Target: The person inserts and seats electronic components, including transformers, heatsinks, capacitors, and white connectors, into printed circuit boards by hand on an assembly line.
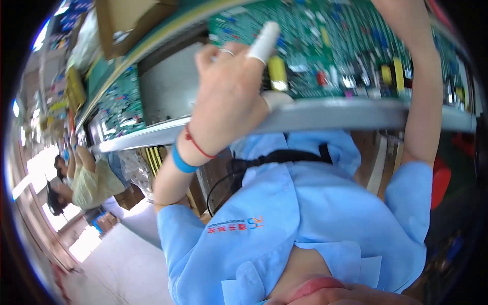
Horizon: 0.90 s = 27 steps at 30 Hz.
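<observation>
1. At the far left, well apart, two other people (76,178) sit along the same line. A cardboard box (132,20) lies above them, and a second green board (122,104) lies on the desk (356,114).
2. The left hand (229,96) reaches up over the desk's grey edge onto the large green circuit board (345,46). It wears a ring, with a red string and a blue band (183,160) at the wrist.
3. One of its fingers (264,40), in a white cot, lies stretched out on the board, and the others curl behind it. The covered thumb sits at the desk edge. A yellow component (277,73) stands just beside them; I cannot tell whether it is pinched or only touched.
4. The board lies flat on the desk, already densely set with parts. Most of the populating looks done, and no open places can be made out.
5. The right hand (401,12) rests on the board's far side, cut by the picture's top edge. I cannot tell how its fingers stand.
</observation>
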Motion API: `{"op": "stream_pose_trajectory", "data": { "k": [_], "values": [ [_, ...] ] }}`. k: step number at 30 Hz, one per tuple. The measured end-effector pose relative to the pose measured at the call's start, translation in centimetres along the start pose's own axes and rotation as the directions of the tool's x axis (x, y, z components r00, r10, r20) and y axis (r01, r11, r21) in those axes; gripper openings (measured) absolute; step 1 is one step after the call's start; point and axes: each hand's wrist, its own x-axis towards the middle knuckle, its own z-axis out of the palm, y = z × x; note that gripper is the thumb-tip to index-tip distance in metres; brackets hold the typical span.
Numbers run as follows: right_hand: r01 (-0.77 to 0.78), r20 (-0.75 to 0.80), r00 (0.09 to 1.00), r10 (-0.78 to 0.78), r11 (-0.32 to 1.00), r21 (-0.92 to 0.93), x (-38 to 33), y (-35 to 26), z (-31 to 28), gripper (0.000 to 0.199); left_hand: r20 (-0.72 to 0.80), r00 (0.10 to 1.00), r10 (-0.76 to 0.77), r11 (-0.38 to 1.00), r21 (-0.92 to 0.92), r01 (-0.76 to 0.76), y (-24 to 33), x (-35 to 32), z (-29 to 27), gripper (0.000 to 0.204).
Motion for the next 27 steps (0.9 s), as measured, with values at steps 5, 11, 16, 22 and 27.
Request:
{"op": "stream_pose_trajectory", "data": {
  "k": [5, 11, 16, 22, 27],
  "values": [
    [0.021, 0.141, 0.989, -0.048, 0.983, 0.184, -0.3, -0.1, 3.3, 0.027, -0.41, 0.815, -0.408, 0.909, -0.098, 0.406, -6.6, -8.3, -2.7, 0.077],
    [0.099, 0.51, 0.793, -0.333, 0.897, 0.431, 0.7, -10.4, 3.6, 0.041, -0.634, 0.475, -0.61, 0.685, -0.119, 0.719, -14.1, -22.1, -4.1, 0.058],
    [0.285, 0.585, 0.548, -0.598, 0.791, 0.541, 2.6, -15.8, 9.4, 0.041, -0.749, 0.211, -0.628, 0.449, -0.128, 0.884, -21.2, -28.9, -7.7, 0.043],
    [0.43, 0.939, 0.036, -0.342, 0.853, 0.294, 3.3, -18.5, 12.7, 0.03, -0.684, 0.34, -0.645, 0.339, 0.143, 0.93, -31.6, -29.7, -10.1, 0.037],
    [0.401, 0.854, 0.236, -0.464, 0.847, 0.349, 1.6, -17.1, 12.8, 0.029, -0.403, 0.226, -0.887, 0.058, 0.388, 0.92, -38.5, -28.6, -10.7, 0.047]
  ]
}}
